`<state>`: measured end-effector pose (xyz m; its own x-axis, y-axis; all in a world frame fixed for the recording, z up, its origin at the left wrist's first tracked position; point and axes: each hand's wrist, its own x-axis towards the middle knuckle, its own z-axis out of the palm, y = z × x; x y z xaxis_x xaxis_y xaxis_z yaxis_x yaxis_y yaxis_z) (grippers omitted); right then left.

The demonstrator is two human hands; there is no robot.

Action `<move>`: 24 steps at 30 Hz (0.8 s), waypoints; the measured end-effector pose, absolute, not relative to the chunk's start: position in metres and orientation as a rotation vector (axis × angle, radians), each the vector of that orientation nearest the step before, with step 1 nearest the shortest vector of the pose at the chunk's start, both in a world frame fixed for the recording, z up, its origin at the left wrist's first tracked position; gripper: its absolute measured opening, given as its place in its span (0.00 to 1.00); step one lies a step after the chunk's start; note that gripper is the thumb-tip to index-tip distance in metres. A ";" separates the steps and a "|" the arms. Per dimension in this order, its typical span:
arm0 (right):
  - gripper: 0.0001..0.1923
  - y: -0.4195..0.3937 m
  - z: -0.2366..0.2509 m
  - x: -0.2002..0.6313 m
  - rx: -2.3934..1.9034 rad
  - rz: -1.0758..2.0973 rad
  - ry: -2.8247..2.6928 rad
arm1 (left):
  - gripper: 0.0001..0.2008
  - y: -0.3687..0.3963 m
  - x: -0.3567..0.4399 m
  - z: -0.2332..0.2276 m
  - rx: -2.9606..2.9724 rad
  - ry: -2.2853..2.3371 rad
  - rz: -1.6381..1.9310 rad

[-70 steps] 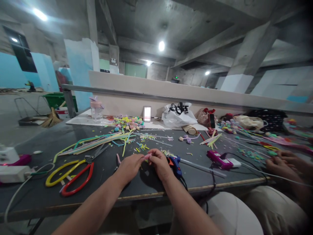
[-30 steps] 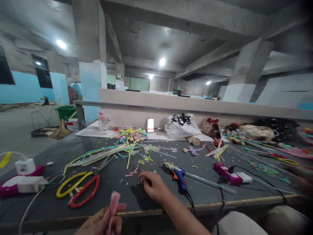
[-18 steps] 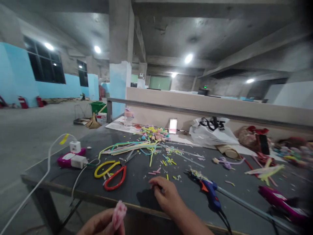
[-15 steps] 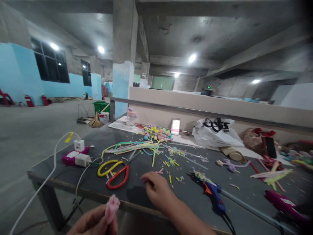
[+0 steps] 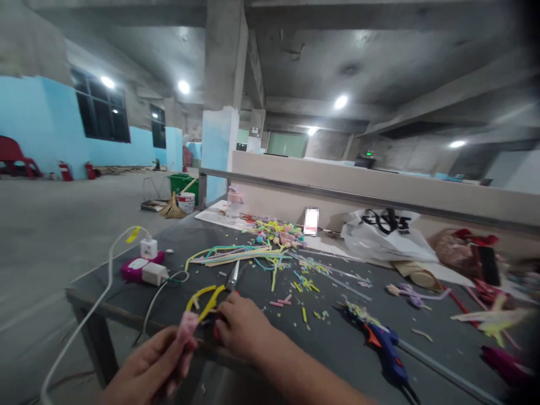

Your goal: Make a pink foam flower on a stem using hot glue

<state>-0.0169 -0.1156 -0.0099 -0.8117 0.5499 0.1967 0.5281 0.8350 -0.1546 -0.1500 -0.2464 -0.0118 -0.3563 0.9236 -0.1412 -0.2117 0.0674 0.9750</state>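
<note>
The head camera shows the left hand (image 5: 145, 368) low at the near edge of the dark grey work table (image 5: 337, 349), its fingers pinched shut on a small fuzzy pink chenille piece (image 5: 186, 327) that stands up out of the fingertips. Just right of that pinch, the right hand (image 5: 241, 331) lies on the table with its fingers curled over the handles of the large scissors with one yellow and one red loop handle (image 5: 211, 295); the yellow loop shows above the knuckles, the red one is mostly hidden under the hand, and the blades point away from the grip toward the far side; whether the fingers have truly closed on the handles I cannot tell. Beyond the scissor tips lies a loose bundle of long yellow, green and blue chenille stems (image 5: 236, 256), with short cut scraps scattered to the right of it. Left of the left hand's grip, well apart, sits a magenta and white power strip (image 5: 142, 269) with a white cable trailing off the table edge. To the right of the right hand, well apart, a blue and orange glue gun (image 5: 386, 349) lies on its side, and farther back stands a white plastic bag with black handles (image 5: 386, 239).
</note>
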 end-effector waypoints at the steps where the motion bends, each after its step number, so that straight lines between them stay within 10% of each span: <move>1: 0.12 -0.115 -0.009 -0.008 -0.840 0.131 -2.781 | 0.17 -0.244 -0.151 -0.015 0.985 1.457 1.467; 4: 0.13 -0.115 -0.008 0.012 -1.038 0.099 -2.748 | 0.08 -0.238 -0.153 -0.027 1.580 1.598 1.578; 11: 0.25 -0.118 -0.005 0.018 -1.435 0.136 -2.563 | 0.26 -0.234 -0.146 -0.046 2.334 1.560 1.681; 24: 0.28 -0.069 -0.003 0.032 -1.391 1.017 -2.302 | 0.13 -0.232 -0.121 -0.037 1.762 1.540 1.743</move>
